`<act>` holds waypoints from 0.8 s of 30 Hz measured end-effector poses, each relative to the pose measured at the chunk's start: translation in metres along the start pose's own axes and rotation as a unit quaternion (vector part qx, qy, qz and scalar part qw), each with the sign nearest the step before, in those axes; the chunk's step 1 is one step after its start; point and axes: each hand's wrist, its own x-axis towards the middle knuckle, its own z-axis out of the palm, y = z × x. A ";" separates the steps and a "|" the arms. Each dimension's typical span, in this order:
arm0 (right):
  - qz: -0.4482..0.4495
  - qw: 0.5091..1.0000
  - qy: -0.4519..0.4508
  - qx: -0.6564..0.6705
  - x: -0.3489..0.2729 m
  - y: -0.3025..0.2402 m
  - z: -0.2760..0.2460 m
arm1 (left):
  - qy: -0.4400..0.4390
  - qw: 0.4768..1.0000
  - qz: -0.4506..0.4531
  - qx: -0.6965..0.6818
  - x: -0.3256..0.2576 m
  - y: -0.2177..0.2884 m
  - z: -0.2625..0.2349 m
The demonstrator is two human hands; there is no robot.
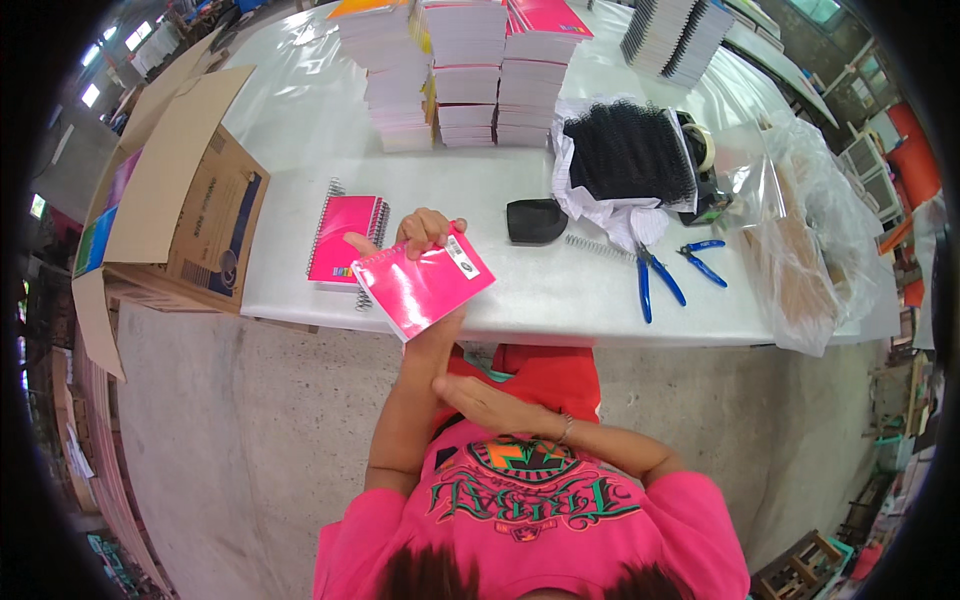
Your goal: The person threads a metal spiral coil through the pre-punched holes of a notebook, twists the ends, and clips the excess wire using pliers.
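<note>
My left hand is closed on a pink notebook, held up over the table's near edge with its cover tilted and a white label near one corner. Fingers curl over its top edge, and the thumb lies along the spiral side. My right hand is below the table edge, laid against my left forearm with its fingers stretched out, holding nothing visible. Just left of the held notebook, a small pile of pink spiral notebooks rests on the table, metal coils at its sides.
Tall paper stacks stand at the back. Black coils lie on crumpled paper, near a black scoop-like piece, a loose metal spiral and blue-handled pliers. An open cardboard box stands left; clear plastic drapes right.
</note>
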 end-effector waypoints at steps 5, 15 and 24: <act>0.109 0.971 -0.153 -0.147 -0.049 -0.043 -0.074 | 0.023 0.997 0.001 0.069 0.000 0.024 -0.001; -0.195 0.597 0.730 -0.269 -0.165 -0.113 -0.146 | 0.060 0.938 0.039 0.338 -0.009 0.035 -0.027; -0.169 0.668 0.654 -0.314 -0.118 -0.112 -0.165 | -0.058 0.447 0.134 0.883 -0.025 -0.026 0.005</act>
